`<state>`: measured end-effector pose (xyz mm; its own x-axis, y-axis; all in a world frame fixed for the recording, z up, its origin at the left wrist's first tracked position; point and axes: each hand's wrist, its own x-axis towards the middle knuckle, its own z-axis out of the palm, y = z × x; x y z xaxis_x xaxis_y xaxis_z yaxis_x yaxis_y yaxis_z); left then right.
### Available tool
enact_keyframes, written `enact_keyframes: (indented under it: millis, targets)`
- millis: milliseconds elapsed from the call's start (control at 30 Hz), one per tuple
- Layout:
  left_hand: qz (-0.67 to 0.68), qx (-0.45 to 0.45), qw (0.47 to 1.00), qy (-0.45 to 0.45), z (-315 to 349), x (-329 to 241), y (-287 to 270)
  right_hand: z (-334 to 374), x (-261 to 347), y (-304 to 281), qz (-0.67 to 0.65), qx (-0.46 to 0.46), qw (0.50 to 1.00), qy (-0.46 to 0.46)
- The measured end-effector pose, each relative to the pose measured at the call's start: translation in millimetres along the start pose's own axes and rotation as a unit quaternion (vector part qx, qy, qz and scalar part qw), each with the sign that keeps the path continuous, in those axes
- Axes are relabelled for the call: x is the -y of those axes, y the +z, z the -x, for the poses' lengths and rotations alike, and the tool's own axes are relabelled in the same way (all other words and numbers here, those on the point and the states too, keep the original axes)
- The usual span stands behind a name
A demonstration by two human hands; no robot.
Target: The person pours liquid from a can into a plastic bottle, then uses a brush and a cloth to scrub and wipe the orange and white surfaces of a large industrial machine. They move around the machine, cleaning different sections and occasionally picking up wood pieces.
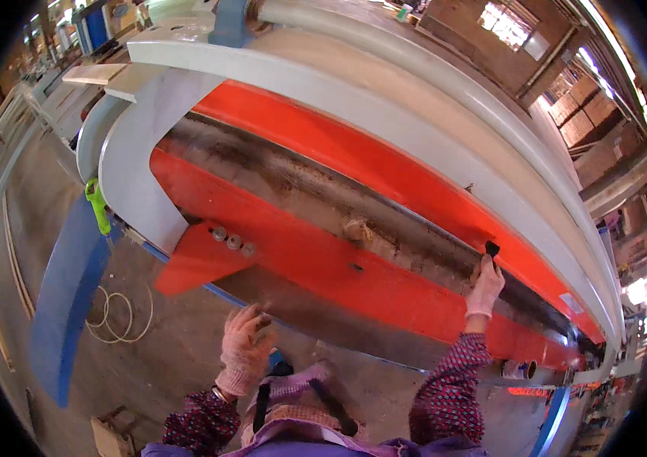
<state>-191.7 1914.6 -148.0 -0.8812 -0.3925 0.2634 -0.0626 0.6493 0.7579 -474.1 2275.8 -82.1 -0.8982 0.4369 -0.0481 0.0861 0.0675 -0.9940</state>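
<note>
My right hand (485, 287), in a pale glove, reaches over the trough of the long machine. Its closed fingers hold a small black piece (492, 248) against the far red panel (361, 167); its exact kind I cannot make out. My left hand (245, 346), gloved as well, hovers in front of the near red panel (301, 278), touching nothing. Its fingers are loosely bent and apart. Between the two panels runs a brown, worn trough with a crumpled tan scrap (358, 228) in it. A red bracket (201, 263) with round metal bolts juts from the near panel.
A bright green glue gun (96, 204) hangs at the machine's left end, beside a curved blue leg (68, 297). Below it, a pale cord (121, 324) lies coiled on the floor. A roll of tape (520, 370) sits near the right end. Long grey rails border the far side.
</note>
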Motion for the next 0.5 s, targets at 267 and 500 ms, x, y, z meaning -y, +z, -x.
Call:
enact_keyframes:
  millis: [267,500]
  targets:
    - [-0.047,-0.018,0.993,0.103,-108,-30,15,83,-11,41,0.247,0.280,0.927,0.039]
    - [-0.211,0.216,0.951,-0.064,-237,-63,76,61,-35,96,0.450,0.288,0.826,-0.181]
